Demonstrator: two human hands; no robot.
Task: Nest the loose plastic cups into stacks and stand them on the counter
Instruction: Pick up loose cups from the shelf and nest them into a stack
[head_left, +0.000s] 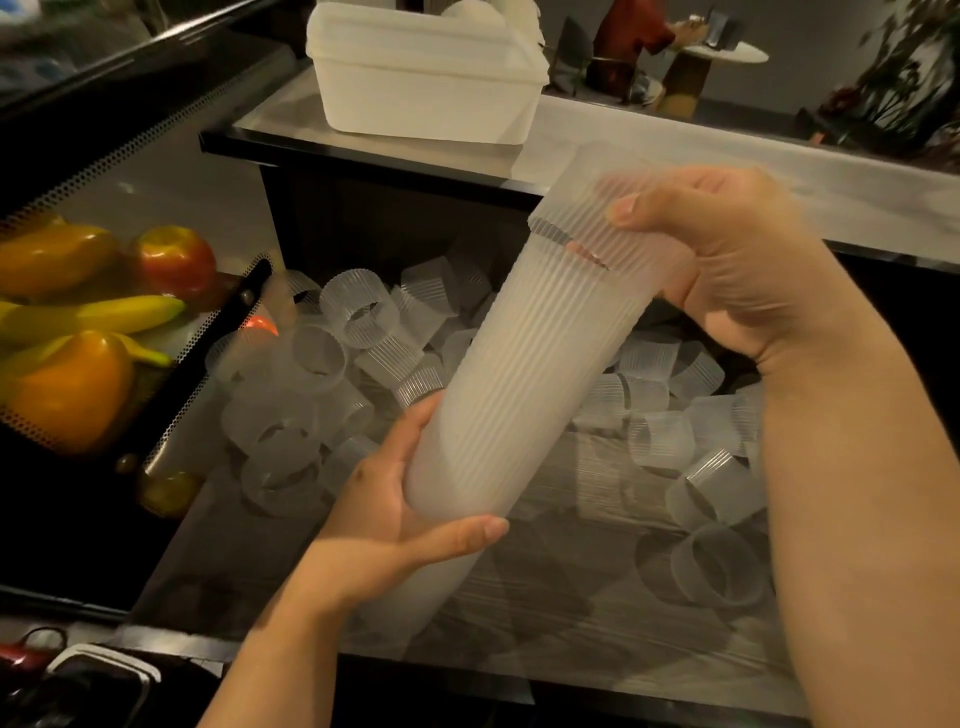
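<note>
Hands: left hand (395, 514) cups stack (514, 384) base, right hand (727, 265) presses top cup (587, 208) on | stack tilted mid-frame | progress — partial; many loose cups (691, 441) below, bench (675, 150) upper right without stacks.

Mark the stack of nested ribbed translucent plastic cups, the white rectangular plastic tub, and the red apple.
stack of nested ribbed translucent plastic cups (524, 374), head view, mid-body of stack
white rectangular plastic tub (415, 93), head view, front wall
red apple (176, 262), head view, centre of its skin
</note>
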